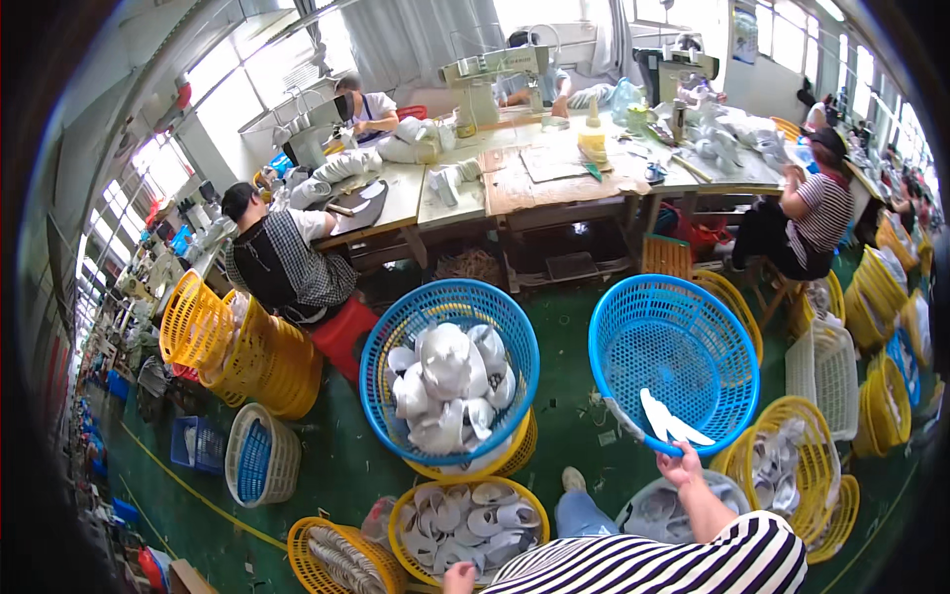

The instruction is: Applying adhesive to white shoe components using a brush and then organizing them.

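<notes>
Item: round blue lattice plastic basket [643,337], flat white slips [657,416] lying inside its near wall; right hand [680,465] clamped on its near rim, presumably for firm purchase. Left of that basket: matching blue basket [447,299], heaped with curved white pieces [445,361], atop a round yellow plastic basket [523,445], likely for height. Nearer and left of it: left hand [460,577], grip I cannot tell.

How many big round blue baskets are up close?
2: the left basket, holding white pieces, and the right basket, by the person's right hand. More may be hidden underneath.
</notes>
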`<state>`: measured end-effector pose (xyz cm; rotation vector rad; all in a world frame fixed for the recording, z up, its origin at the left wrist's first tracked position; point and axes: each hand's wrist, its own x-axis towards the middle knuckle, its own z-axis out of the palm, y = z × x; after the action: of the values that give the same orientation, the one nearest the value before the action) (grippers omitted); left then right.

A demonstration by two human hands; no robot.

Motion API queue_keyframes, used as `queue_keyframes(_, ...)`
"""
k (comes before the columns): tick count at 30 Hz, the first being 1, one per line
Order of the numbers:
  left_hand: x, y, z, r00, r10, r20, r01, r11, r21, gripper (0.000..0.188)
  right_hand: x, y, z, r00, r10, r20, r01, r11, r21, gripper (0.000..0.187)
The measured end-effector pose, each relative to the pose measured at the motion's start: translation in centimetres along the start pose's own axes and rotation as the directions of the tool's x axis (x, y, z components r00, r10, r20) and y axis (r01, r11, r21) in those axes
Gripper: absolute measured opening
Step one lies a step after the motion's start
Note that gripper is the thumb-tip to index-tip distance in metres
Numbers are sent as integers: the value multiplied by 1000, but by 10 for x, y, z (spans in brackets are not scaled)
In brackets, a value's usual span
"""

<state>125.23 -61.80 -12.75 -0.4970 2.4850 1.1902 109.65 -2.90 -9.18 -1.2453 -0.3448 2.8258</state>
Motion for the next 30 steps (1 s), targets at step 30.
queue_keyframes(30,440,644,77,916,374,149,-261,834,-486,47,154,-215,298,986,-163,-23,141,909,-392,53)
